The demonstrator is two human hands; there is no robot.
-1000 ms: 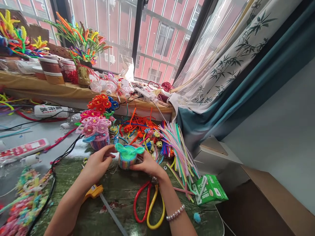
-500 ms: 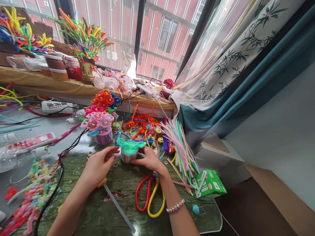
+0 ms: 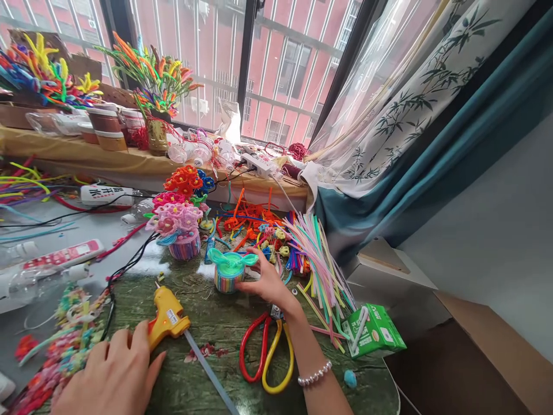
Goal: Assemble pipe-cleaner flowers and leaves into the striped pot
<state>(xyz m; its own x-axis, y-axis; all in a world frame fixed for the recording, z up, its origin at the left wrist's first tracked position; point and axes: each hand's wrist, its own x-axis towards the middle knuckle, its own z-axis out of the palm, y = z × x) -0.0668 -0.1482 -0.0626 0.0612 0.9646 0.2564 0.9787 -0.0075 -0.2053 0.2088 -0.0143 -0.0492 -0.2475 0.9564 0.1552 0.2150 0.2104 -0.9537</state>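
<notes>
Right grip [image 3: 268, 282] pinching striped pot [image 3: 227, 283] from its right side, thumb low, fingers behind. Green bow [image 3: 232, 262] on top of the pot, loops sticking out left and right. Pot upright, mid-counter [image 3: 216, 325]; can't tell if its base touches the surface. Pearl bracelet [image 3: 314, 374] on the right wrist.

Left grip [image 3: 108, 372] at lower left, at the handle end of yellow glue gun [image 3: 168, 314], fingers bent, thumb held apart; can't tell if it's closed around the handle. Gun lies on the counter, nozzle pointing away, clear glue stick [image 3: 207, 369] running out its back toward the near edge.

Cutting tool [image 3: 265, 349], one red handle and one yellow, lies near the right forearm, on its left. Flower pot [image 3: 185, 246] with pink, red, orange and blue blooms behind the striped pot, to the left, not touching it. Orange pieces [image 3: 254, 216] scattered behind. Bundle of pastel sticks [image 3: 324, 265] to the right, lower ends near green box [image 3: 378, 331]. Blue pom-pom [image 3: 350, 378] near the right edge. Fuzzy pastel pile [image 3: 71, 334] beyond the left hand, black cables [image 3: 133, 258] alongside.
</notes>
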